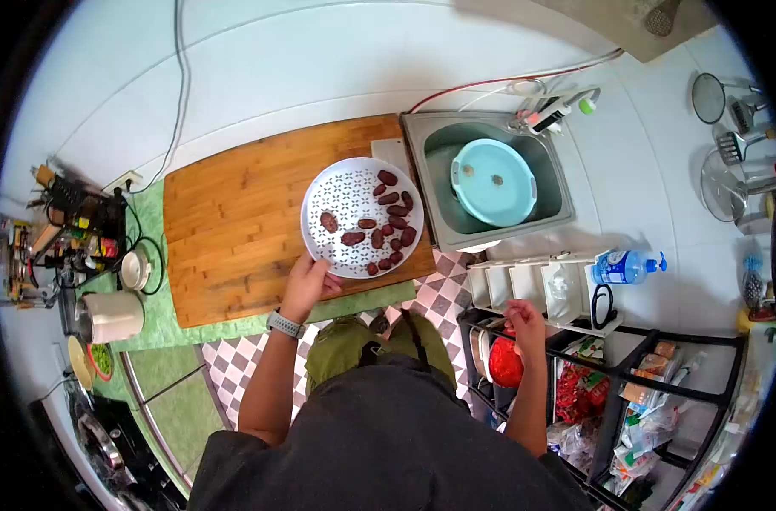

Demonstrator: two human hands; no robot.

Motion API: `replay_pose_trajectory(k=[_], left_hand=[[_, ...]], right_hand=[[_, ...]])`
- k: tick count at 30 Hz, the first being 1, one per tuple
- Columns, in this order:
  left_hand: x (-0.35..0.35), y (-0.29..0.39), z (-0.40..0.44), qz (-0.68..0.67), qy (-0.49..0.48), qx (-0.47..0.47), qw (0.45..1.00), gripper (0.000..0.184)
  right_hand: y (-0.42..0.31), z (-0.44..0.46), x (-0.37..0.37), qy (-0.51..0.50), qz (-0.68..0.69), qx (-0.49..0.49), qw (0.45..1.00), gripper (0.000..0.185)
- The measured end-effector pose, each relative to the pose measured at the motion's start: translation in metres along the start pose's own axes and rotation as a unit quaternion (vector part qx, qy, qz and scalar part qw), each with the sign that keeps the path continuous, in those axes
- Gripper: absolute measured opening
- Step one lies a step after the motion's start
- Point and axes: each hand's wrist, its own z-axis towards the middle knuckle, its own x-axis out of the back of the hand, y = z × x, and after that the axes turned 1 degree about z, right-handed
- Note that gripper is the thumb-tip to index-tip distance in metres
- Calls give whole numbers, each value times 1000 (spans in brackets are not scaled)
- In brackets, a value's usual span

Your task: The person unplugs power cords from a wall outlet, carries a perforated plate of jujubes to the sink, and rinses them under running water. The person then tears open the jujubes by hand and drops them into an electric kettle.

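I see L hand (307, 286) gripping plate's (337, 192) near rim; plate w/ dates (377, 238) is on or just over board's (230, 230) R end, nr sink (432, 162) w/ blue basin (494, 202). R hand (528, 329) half-curled nr rack (695, 339), can't tell if holding anything. Chequered floor (243, 375), white walls (320, 60).

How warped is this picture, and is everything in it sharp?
Head view: the wall looks bowed and the corners go black, probably a wide lens; head view: dried fruits on the patterned plate look crisp; head view: packets on the rack at lower right look softer, their print unreadable.
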Motion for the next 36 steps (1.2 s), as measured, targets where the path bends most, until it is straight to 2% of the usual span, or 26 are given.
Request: replay_pose_trajectory(k=[1,3,8,10,12,14,16,17,19,20,21,23,28,29,31,34,36], left_hand=[[-14,1,9,12,-15,-9,1000,31],[-30,-1,35,-12,-15,31,999,31],[-104,29,69,40,-48,-12,998,26],[-131,28,88,43,-47,-12,998,25],[-164,28,110,36,-47,5,998,23],[-210,39,124,27,-21,20,999,24],[-243,50,141,14,-20,53,998,24],[-259,54,151,19,-17,52,998,24],[-297,62,165,-27,18,54,998,24],[-302,57,182,-1,-27,74,997,24],[-313,62,188,-2,-17,78,997,24],[-341,71,200,-18,-33,84,996,23],[-375,66,229,-17,-51,88,995,23],[-381,65,234,-3,-63,78,995,24],[-394,74,239,-5,-62,94,994,25],[-407,74,246,9,-62,85,994,25],[-409,66,256,12,-70,97,993,25]], right_hand=[[3,8,9,13,16,-3,1000,21],[9,35,28,27,21,0,999,21],[4,164,87,86,-52,103,990,26],[-14,234,109,126,-166,233,950,32],[-50,305,125,136,-215,239,937,36],[-89,370,136,151,-308,262,902,42],[-108,435,142,163,-351,324,863,50],[-114,459,143,162,-345,324,866,50],[-120,499,144,163,-340,385,842,58],[-120,515,144,160,-369,361,841,61],[-116,525,144,151,-367,361,844,61],[-107,537,142,142,-421,286,849,61],[-62,567,140,120,-461,266,838,60],[-39,584,140,109,-410,308,851,61],[-43,583,141,97,-358,349,861,61],[-44,569,148,77,-427,342,833,51],[-48,563,155,48,-348,302,886,45]])
